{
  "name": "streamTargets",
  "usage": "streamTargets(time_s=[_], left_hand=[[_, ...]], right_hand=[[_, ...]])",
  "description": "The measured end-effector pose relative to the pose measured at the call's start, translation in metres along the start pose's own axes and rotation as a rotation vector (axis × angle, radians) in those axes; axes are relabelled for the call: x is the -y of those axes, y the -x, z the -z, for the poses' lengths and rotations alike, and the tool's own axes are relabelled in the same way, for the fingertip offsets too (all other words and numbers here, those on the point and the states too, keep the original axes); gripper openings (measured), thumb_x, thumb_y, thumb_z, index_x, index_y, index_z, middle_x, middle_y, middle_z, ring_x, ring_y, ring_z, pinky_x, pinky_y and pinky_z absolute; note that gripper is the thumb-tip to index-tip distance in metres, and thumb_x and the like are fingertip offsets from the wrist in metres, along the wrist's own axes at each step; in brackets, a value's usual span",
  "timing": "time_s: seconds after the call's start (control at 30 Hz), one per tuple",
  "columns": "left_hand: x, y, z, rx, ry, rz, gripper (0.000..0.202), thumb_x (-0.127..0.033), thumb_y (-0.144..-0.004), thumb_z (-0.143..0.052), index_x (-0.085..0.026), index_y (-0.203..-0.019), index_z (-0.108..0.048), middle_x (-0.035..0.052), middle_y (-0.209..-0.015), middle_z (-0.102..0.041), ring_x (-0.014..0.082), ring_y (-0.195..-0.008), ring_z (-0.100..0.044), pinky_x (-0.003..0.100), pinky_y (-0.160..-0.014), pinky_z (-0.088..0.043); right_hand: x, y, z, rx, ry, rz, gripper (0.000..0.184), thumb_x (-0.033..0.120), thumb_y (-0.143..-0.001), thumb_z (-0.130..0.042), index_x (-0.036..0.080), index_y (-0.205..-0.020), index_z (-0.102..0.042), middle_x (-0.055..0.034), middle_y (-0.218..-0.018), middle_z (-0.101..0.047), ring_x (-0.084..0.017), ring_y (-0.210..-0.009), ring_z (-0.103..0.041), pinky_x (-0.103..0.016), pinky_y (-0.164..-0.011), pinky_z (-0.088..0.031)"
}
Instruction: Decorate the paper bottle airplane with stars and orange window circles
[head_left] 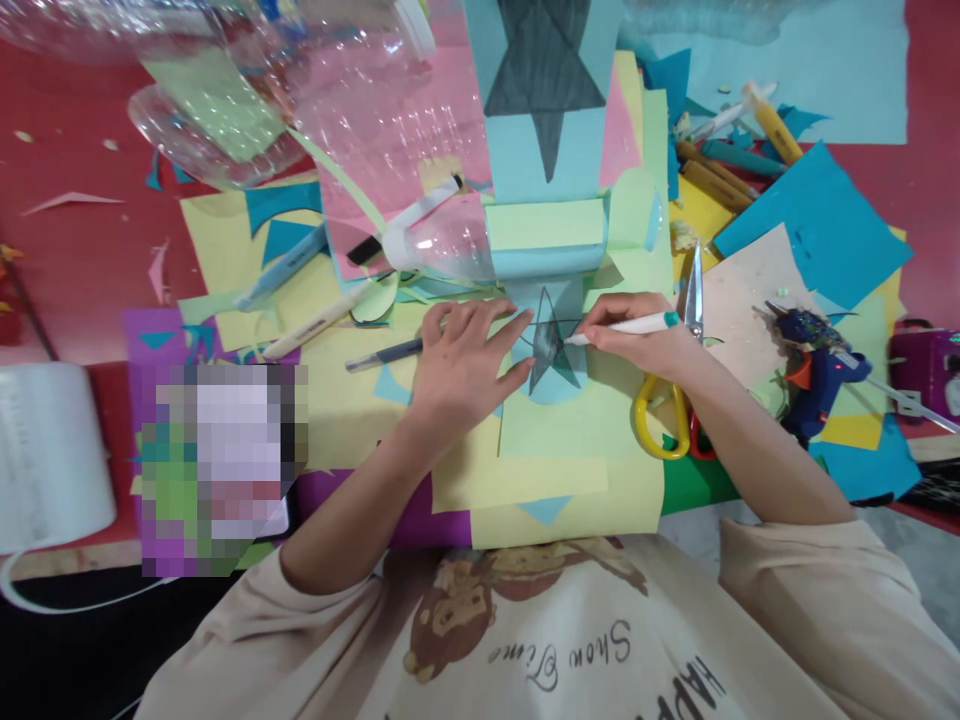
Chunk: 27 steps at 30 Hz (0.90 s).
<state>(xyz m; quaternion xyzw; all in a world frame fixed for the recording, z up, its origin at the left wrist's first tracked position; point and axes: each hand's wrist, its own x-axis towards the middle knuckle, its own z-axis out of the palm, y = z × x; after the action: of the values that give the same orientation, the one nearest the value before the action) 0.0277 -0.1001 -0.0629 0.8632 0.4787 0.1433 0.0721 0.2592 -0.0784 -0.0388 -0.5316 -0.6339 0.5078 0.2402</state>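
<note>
My right hand (626, 330) is closed around a white marker (643, 323) with a green end. Its tip touches a five-pointed star (547, 342), drawn and partly shaded dark on a light blue piece of paper. My left hand (469, 355) lies spread beside the star, fingertips on the paper's left side. Beyond the star lies a clear plastic bottle (450, 243) on its side, partly wrapped in light blue and pale green paper. Farther off is a light blue sheet with a large dark star (546, 60). A dark slim pen (386, 353) lies by my left hand.
Scissors (661, 415) with yellow and red handles lie beside my right forearm. A blue glue gun (817, 385) is at the right. Markers (300, 260), paper scraps and a teal sheet (817, 225) are scattered around. A white device (52, 455) stands at left.
</note>
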Motion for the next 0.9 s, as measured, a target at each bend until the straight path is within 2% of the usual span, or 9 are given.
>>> streamTargets(time_s=[0.1,0.27,0.37,0.67,0.9], left_hand=[[-0.0001,-0.0004,0.0004,0.005,-0.002,-0.002,0.037,-0.038,-0.091,-0.054,-0.024,-0.125,-0.061,0.0105,-0.12,-0.064,0.0288,-0.111,-0.058,0.049,-0.1,-0.036],[-0.0003,-0.0005,0.001,-0.011,-0.026,-0.008,0.035,-0.038,-0.091,-0.054,-0.026,-0.123,-0.061,0.0088,-0.119,-0.065,0.0275,-0.11,-0.059,0.048,-0.099,-0.037],[-0.0002,-0.0004,0.001,-0.016,-0.022,-0.008,0.035,-0.038,-0.09,-0.055,-0.027,-0.123,-0.061,0.0084,-0.119,-0.066,0.0274,-0.11,-0.059,0.048,-0.098,-0.037],[-0.0001,-0.0005,0.0011,-0.017,-0.032,-0.024,0.036,-0.038,-0.091,-0.055,-0.024,-0.123,-0.061,0.0095,-0.119,-0.066,0.0278,-0.109,-0.058,0.048,-0.098,-0.037],[0.0006,-0.0002,-0.0003,-0.016,0.009,-0.011,0.037,-0.039,-0.091,-0.054,-0.024,-0.124,-0.061,0.0107,-0.119,-0.065,0.0285,-0.11,-0.058,0.049,-0.099,-0.036]], right_hand=[[-0.0015,0.0004,0.0007,0.015,-0.01,-0.005,0.011,0.023,-0.073,-0.063,0.016,-0.065,-0.064,0.0034,-0.056,-0.054,-0.007,-0.051,-0.04,-0.022,-0.047,-0.028],[-0.0064,0.0008,-0.0013,-0.102,-0.076,0.006,0.013,0.028,-0.079,-0.062,0.018,-0.072,-0.066,0.0002,-0.065,-0.063,-0.011,-0.06,-0.053,-0.024,-0.054,-0.039],[-0.0057,0.0007,-0.0027,-0.116,-0.073,0.02,0.014,0.031,-0.08,-0.063,0.018,-0.076,-0.066,-0.0005,-0.068,-0.064,-0.012,-0.063,-0.056,-0.024,-0.056,-0.041],[-0.0052,0.0021,-0.0017,-0.074,0.007,0.024,0.017,0.032,-0.081,-0.063,0.017,-0.075,-0.066,-0.0004,-0.067,-0.062,-0.01,-0.06,-0.048,-0.024,-0.053,-0.034],[-0.0039,0.001,-0.0014,-0.037,-0.015,0.007,0.01,0.023,-0.075,-0.063,0.017,-0.067,-0.063,0.003,-0.059,-0.056,-0.008,-0.055,-0.042,-0.024,-0.05,-0.029]])
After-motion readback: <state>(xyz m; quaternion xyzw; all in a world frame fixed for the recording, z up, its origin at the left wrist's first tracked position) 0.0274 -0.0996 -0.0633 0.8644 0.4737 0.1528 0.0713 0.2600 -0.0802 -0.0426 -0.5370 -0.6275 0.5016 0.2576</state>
